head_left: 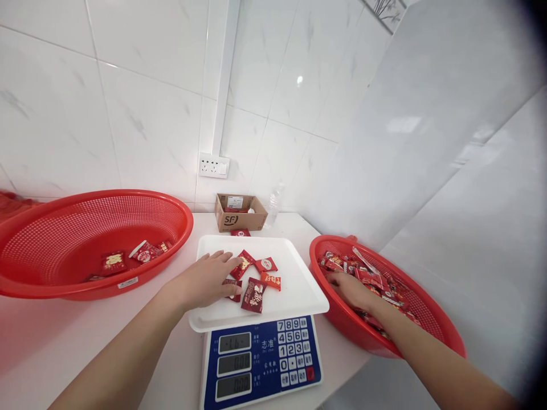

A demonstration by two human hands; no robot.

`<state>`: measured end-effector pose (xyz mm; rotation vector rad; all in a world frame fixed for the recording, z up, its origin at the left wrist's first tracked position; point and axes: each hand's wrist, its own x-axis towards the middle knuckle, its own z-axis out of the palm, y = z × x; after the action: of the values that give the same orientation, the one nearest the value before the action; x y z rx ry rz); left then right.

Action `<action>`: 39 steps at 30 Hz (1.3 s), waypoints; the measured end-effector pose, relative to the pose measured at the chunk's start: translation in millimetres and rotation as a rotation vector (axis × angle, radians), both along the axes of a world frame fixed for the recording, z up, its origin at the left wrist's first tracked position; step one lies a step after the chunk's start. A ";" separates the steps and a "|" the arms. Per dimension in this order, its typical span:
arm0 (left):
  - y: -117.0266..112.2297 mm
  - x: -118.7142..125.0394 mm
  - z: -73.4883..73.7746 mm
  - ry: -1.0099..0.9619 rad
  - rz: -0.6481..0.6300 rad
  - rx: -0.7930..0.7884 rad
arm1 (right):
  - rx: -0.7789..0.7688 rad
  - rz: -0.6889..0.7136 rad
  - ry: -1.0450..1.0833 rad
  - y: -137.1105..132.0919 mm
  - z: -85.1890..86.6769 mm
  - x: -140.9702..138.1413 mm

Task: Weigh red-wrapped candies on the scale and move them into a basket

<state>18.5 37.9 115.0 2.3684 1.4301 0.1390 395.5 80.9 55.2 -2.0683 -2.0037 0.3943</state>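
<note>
My left hand is over the left side of the white tray, fingers stretched out and apart. Its thumb is at a dark red snack packet, partly hidden, and its fingertips are close to another red packet. Several more small packets lie beside them, among them a dark red one and an orange-red one. My right hand reaches into the right red basket, among many snack packets. Its fingertips are hidden there, so any hold cannot be seen.
Under the tray stands a blue digital scale. The left red basket holds a few packets. At the wall are a small cardboard box, a clear bottle and, before the box, one red packet.
</note>
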 end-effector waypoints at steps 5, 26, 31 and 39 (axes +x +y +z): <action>0.1 -0.5 -1.1 0.003 -0.002 0.003 | 0.036 0.027 -0.019 6.4 5.7 1.5; -2.5 0.4 0.0 0.005 0.082 0.038 | 0.137 0.512 0.348 -33.7 59.7 -136.7; -0.9 0.5 -4.2 -0.029 0.057 0.069 | 0.058 0.641 0.174 -43.1 50.9 -135.9; 2.4 5.9 -11.0 -0.161 0.016 0.020 | 0.245 0.293 0.150 -29.6 52.9 -91.3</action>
<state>24.4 40.3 104.1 2.3042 1.3777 0.3419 304.2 51.3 108.1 -1.5608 -2.1462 0.3253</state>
